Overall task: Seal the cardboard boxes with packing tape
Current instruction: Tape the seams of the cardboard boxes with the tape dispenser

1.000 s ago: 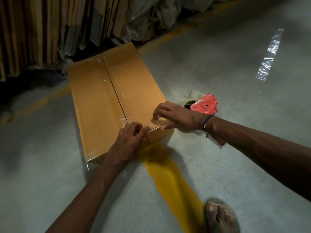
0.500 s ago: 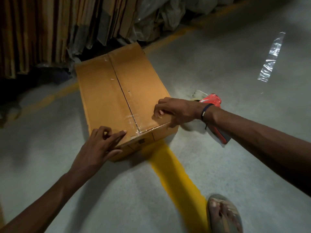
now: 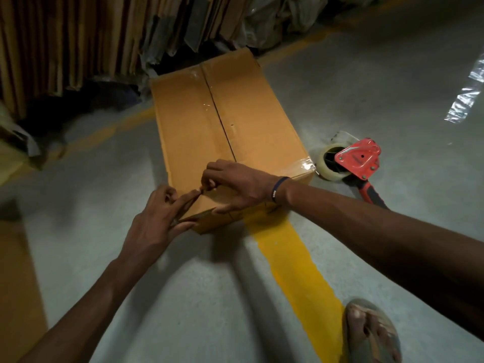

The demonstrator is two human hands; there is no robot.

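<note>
A brown cardboard box (image 3: 188,121) lies on the grey floor, flaps closed, with a dark seam running down its top. Clear tape (image 3: 305,163) shines across its near right corner. My left hand (image 3: 157,218) presses straight fingers on the box's near left edge. My right hand (image 3: 235,187) is beside it at the near end of the seam, fingers curled and pinching a bit of clear tape, thumb spread over the front face. The two hands almost touch. A red tape dispenser (image 3: 358,161) with a clear roll lies on the floor right of the box.
Flattened cartons (image 3: 65,40) and plastic bags stand along the back. A yellow floor line (image 3: 288,263) runs from the box toward a sandalled foot (image 3: 372,334). A clear plastic strip (image 3: 466,95) lies far right, and a cardboard sheet (image 3: 15,284) at the left edge.
My right hand slid left from the near right corner to the seam, uncovering the dispenser. My left hand came back onto the near left edge, meeting the right.
</note>
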